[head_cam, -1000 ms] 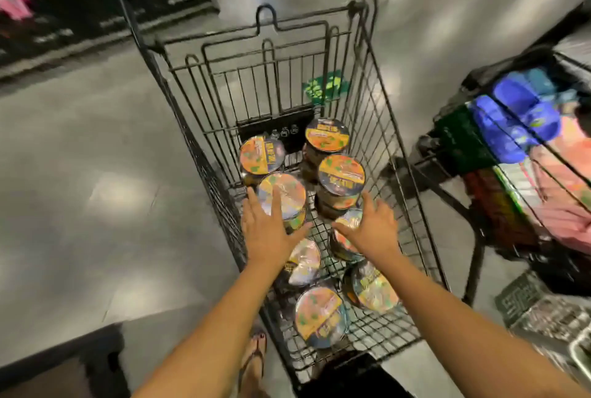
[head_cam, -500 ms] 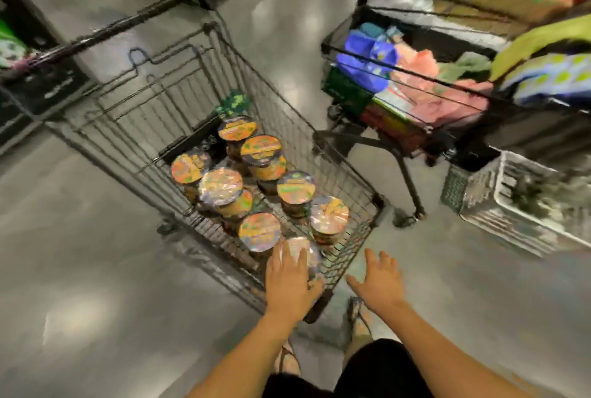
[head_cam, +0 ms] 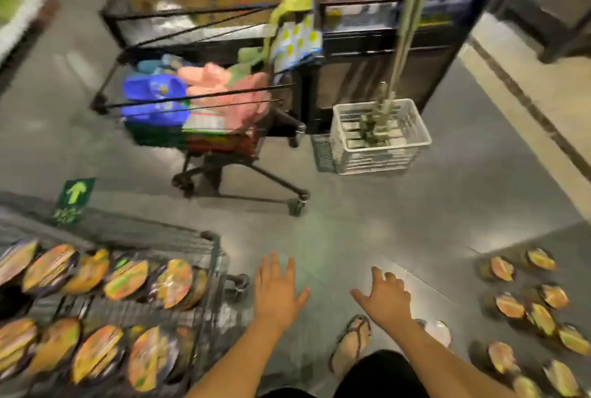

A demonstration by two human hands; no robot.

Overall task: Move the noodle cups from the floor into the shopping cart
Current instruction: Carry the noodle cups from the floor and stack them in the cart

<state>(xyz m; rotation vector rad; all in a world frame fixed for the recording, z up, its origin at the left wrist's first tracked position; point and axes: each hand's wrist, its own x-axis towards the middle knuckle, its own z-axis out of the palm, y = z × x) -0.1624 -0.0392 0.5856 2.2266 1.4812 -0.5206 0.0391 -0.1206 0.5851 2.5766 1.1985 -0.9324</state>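
**A:** The aisle has a grey, polished floor (head_cam: pixel 415 212). At the far side a second trolley (head_cam: pixel 198 103) full of bags and a white basket (head_cam: pixel 380 135) stand against dark shelving. A green arrow sticker (head_cam: pixel 75 194) is stuck down at the left.

**B:** And the shopping cart (head_cam: pixel 212 257)?

**A:** It sits at the lower left, with the stowed cups (head_cam: pixel 172 282) packed in rows inside it. Half a second ago the person's left hand lay on a cup at the cart's near end. Now the view has swung right and both hands are clear of the wire.

**B:** Are they holding anything?

**A:** No. The left hand (head_cam: pixel 276 293) hangs flat with fingers spread just right of the cart. The right hand (head_cam: pixel 385 301) is loose and empty above a sandalled foot (head_cam: pixel 350 343).

**B:** So one drop-off looks finished.

**A:** Probably. More noodle cups (head_cam: pixel 524 305) are still clustered on the floor at the far right, well apart from both hands, so the job seems only partly done. The frame is blurred, so they cannot be counted.
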